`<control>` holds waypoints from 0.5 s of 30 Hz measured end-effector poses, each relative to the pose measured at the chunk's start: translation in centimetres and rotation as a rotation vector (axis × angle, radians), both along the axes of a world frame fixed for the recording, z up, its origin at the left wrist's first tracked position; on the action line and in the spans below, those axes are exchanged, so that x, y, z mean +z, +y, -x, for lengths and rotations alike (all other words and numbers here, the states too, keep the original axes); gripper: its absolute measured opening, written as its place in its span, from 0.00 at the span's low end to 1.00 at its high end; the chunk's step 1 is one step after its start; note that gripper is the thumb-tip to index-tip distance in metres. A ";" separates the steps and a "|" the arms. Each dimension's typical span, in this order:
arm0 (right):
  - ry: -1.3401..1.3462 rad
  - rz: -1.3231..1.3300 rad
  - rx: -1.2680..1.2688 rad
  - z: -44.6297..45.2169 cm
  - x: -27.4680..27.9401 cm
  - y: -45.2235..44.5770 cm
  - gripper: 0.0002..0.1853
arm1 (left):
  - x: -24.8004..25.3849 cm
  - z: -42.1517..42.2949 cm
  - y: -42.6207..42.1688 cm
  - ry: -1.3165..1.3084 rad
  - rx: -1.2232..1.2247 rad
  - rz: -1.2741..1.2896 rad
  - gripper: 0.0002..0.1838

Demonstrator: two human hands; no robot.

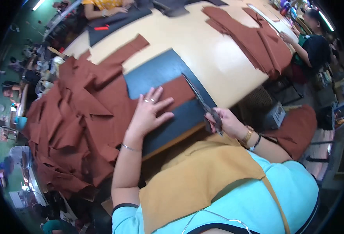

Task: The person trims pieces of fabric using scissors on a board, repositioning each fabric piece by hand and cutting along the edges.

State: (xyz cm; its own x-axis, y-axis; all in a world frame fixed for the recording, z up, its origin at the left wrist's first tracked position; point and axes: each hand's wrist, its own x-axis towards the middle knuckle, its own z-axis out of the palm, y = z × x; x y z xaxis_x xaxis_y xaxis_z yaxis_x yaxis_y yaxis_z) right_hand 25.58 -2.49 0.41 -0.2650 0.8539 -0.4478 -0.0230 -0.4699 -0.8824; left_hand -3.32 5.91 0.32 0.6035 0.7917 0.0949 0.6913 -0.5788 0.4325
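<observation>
My left hand [151, 111] lies with spread fingers on a strip of reddish-brown fabric [178, 92], pressing it against a dark blue mat [160, 64]. In my right hand [227, 121] is a pair of scissors [203, 102], fingers wrapped round the handles. The blades point away from me along the right end of the strip; whether they are parted I cannot tell. To the left of my left hand spreads a large rumpled heap of the same brown fabric [82, 113], which hangs over the table edge.
Another stack of brown fabric [254, 43] lies across the pale table [218, 74], near a person [314, 43] at the right. At the far side a person in yellow [105, 6] works by dark cloth [121, 25] with a red item [101, 28]. More brown fabric [296, 132] hangs at my right.
</observation>
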 end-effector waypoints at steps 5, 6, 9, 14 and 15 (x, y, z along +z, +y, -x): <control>0.224 -0.018 -0.125 -0.3 -0.2 0.6 0.12 | -0.1 -0.2 -0.4 -0.013 -0.005 0.010 0.27; 0.321 -0.007 -0.226 0.0 0.2 0.8 0.12 | 0.0 -0.3 -0.6 0.007 -0.028 0.026 0.29; 0.371 -0.057 -0.400 -1.2 -0.6 3.1 0.13 | 1.0 -0.6 -2.4 -0.025 0.013 -0.016 0.34; 0.178 -0.512 -0.388 -5.7 -3.4 8.6 0.11 | 0.7 3.8 -4.6 0.105 0.856 -0.095 0.37; 0.110 -0.531 -0.404 -6.6 -4.2 9.6 0.11 | 0.2 5.0 -4.8 0.158 0.898 0.006 0.38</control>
